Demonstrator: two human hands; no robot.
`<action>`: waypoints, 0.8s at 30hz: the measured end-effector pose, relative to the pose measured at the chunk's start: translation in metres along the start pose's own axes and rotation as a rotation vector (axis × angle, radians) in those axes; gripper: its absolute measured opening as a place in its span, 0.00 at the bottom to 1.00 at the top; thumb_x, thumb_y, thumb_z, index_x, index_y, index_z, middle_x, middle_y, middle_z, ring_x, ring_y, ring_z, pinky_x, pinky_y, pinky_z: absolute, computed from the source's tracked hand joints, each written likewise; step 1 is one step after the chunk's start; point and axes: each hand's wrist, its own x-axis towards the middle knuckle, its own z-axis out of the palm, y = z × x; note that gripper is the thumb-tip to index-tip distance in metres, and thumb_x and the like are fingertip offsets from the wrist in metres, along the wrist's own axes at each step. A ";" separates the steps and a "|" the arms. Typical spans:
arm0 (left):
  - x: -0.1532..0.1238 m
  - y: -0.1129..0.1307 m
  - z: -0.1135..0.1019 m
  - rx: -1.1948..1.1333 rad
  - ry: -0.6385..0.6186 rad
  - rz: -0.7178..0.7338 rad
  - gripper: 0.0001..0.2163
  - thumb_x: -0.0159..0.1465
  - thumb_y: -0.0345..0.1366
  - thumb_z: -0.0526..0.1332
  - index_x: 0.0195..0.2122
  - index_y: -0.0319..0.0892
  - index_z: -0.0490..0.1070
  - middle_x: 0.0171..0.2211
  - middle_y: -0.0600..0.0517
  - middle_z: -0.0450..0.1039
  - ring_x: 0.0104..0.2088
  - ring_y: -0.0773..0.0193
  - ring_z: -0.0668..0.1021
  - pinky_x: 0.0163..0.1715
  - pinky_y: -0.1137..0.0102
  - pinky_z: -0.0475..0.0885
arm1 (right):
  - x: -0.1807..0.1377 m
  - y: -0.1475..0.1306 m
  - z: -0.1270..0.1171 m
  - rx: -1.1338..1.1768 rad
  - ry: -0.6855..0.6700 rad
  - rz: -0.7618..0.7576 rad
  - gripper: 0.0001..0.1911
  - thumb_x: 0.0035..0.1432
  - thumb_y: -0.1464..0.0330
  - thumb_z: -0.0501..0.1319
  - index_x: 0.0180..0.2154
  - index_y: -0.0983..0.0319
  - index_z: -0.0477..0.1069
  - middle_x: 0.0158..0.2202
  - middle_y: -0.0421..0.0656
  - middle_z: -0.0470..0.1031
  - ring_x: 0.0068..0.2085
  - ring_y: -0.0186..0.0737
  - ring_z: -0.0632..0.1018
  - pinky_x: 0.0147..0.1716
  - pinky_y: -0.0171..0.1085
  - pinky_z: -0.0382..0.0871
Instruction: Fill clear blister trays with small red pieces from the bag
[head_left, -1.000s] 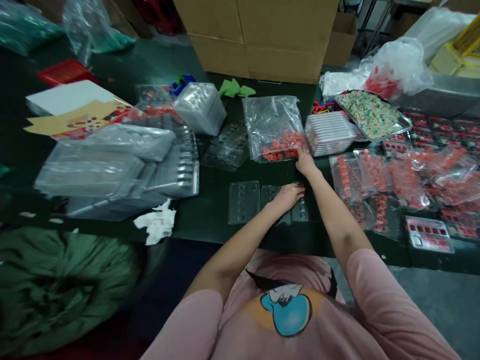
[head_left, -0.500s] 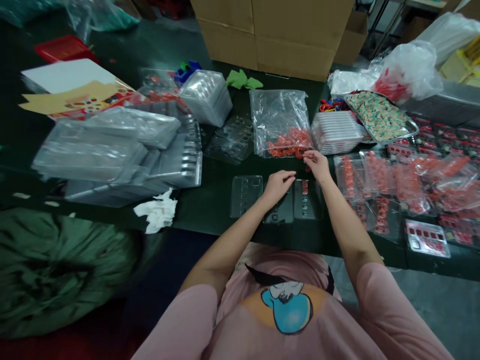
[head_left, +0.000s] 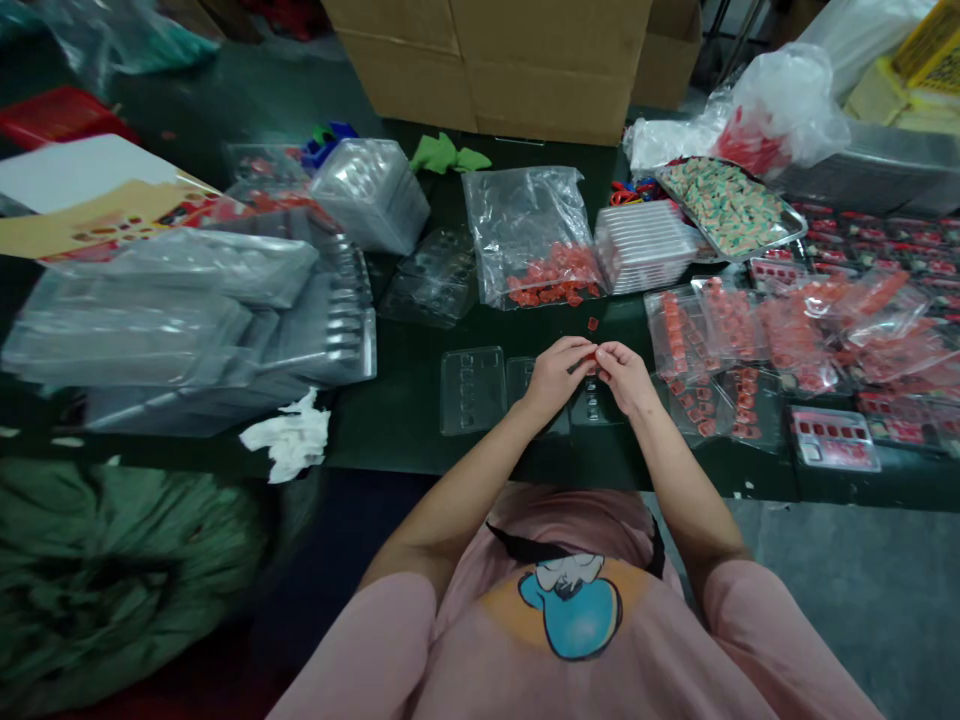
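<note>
My left hand (head_left: 556,376) and my right hand (head_left: 624,376) meet fingertip to fingertip, both closed in a pinch on a small red plastic piece (head_left: 592,359) that their fingers partly hide. Below them lies a clear plastic blister tray (head_left: 592,408) with a column of small square pockets. A second clear tray (head_left: 519,372) is partly covered by my left hand, and a third tray (head_left: 489,393) lies flat to its left. One loose red piece (head_left: 593,324) rests on the dark table just beyond my fingertips. Behind it, a clear bag (head_left: 517,205) holds many red pieces (head_left: 556,276).
Stacked clear blister packs (head_left: 157,320) and a crumpled white tissue (head_left: 289,435) sit on the left. To the right are filled red packs (head_left: 802,335), a stack of trays (head_left: 646,245) and a metal tray of small green-and-beige pieces (head_left: 739,205). A cardboard box (head_left: 495,70) stands behind.
My right hand has come back from the bag's edge toward my left hand, and their fingertips now meet on a red piece. A loose red piece now shows on the table. The view has shifted.
</note>
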 end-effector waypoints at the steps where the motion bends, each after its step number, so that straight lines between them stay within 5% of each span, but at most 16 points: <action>1: -0.001 0.000 0.002 0.010 -0.025 0.031 0.09 0.64 0.34 0.62 0.44 0.42 0.78 0.43 0.45 0.77 0.45 0.61 0.78 0.47 0.63 0.74 | -0.002 0.000 -0.003 -0.006 0.011 0.011 0.21 0.40 0.53 0.73 0.29 0.59 0.71 0.24 0.34 0.71 0.25 0.28 0.70 0.24 0.29 0.62; 14: -0.004 0.003 0.001 -0.071 -0.198 -0.110 0.10 0.61 0.35 0.65 0.43 0.40 0.79 0.42 0.45 0.79 0.42 0.61 0.80 0.44 0.66 0.74 | -0.018 0.006 -0.026 -0.149 -0.072 0.063 0.18 0.45 0.54 0.70 0.33 0.60 0.77 0.27 0.37 0.74 0.26 0.27 0.68 0.21 0.28 0.54; 24: -0.022 -0.020 0.008 0.176 -0.383 -0.019 0.09 0.63 0.30 0.62 0.43 0.43 0.78 0.41 0.47 0.80 0.43 0.61 0.80 0.48 0.64 0.74 | -0.016 -0.001 -0.046 -0.310 0.045 -0.045 0.16 0.48 0.57 0.67 0.36 0.60 0.75 0.31 0.38 0.76 0.30 0.31 0.73 0.29 0.32 0.63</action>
